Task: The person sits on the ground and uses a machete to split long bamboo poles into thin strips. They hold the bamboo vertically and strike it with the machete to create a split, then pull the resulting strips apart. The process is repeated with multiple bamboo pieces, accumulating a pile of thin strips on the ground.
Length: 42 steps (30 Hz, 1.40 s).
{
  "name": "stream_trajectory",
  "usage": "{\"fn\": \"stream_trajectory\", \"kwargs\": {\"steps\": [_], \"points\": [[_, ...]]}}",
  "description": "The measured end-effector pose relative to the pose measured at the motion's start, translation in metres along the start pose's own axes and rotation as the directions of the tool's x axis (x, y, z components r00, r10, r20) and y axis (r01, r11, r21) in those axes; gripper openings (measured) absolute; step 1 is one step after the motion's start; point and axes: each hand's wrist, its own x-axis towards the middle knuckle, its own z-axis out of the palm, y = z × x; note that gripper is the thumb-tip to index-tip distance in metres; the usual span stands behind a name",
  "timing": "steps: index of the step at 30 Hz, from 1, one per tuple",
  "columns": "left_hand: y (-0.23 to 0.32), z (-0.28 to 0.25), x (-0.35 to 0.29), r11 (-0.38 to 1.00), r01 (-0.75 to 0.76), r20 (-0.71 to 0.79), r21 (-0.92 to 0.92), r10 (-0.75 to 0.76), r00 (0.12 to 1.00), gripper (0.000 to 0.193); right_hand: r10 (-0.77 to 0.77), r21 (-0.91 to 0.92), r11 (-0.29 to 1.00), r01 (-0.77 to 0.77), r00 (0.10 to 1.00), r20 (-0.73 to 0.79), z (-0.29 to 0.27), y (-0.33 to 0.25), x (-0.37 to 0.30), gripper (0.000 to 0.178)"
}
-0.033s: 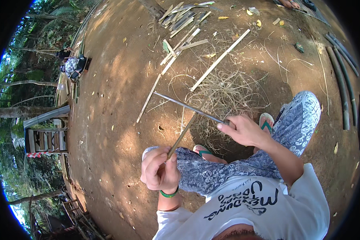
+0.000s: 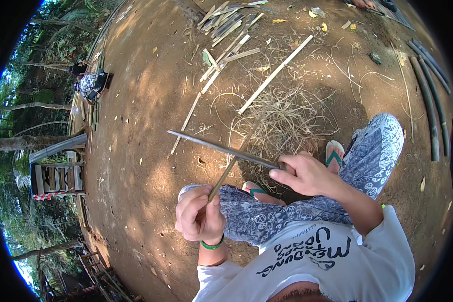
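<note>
Between the fingertips and thumb of my left hand point(image 2: 200, 214) is the near end of a narrow bamboo strip point(image 2: 221, 180). The strip slants away up and to the right, over a pile of thin shavings point(image 2: 292, 118). My right hand point(image 2: 304, 175) is closed round the handle of a long-bladed knife point(image 2: 209, 144), its thumb along the handle. The blade points left and crosses over the strip in front of my left hand. Most of the handle is hidden by my fingers.
Ahead on the dirt lie a pale split lath point(image 2: 277, 74) and a heap of bamboo slats point(image 2: 230, 22). Dark poles point(image 2: 428, 108) lie at the right. My knees and sandalled feet point(image 2: 333, 156) are close below the hands. A person point(image 2: 91, 84) sits far left, near a wooden structure point(image 2: 60, 177).
The knife has moved left and down along the strip, nearer my left hand. My left hand stays almost in place, still pinching the strip.
</note>
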Motion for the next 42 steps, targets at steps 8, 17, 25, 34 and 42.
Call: {"fn": "stream_trajectory", "kwargs": {"steps": [8, 17, 25, 34, 42], "points": [[-0.006, -0.004, 0.003, 1.000, 0.011, -0.006, -0.006, -0.011, 1.000, 0.021, 0.340, -0.193, 0.907, -0.374, 0.921, -0.188, -0.002, 0.135, 0.047, 0.065], [0.006, -0.032, 0.021, 0.997, -0.009, -0.135, -0.077, -0.002, 0.991, 0.026, 0.415, -0.036, 0.909, -0.416, 0.909, -0.042, 0.027, 0.116, 0.039, 0.071], [-0.006, -0.028, 0.010, 0.983, -0.020, -0.076, -0.180, 0.006, 0.997, 0.032, 0.074, -0.024, 0.997, -0.074, 0.997, 0.026, 0.029, 0.037, 0.011, 0.055], [-0.022, -0.041, 0.000, 0.961, -0.078, 0.032, -0.265, 0.090, 0.995, 0.036, 0.176, -0.052, 0.984, -0.170, 0.973, 0.149, 0.024, 0.083, 0.030, 0.058], [-0.018, -0.034, -0.006, 0.980, -0.084, -0.059, -0.183, 0.074, 0.996, 0.034, 0.137, 0.006, 0.990, -0.141, 0.972, 0.193, 0.029, 0.090, 0.042, 0.056]]}}
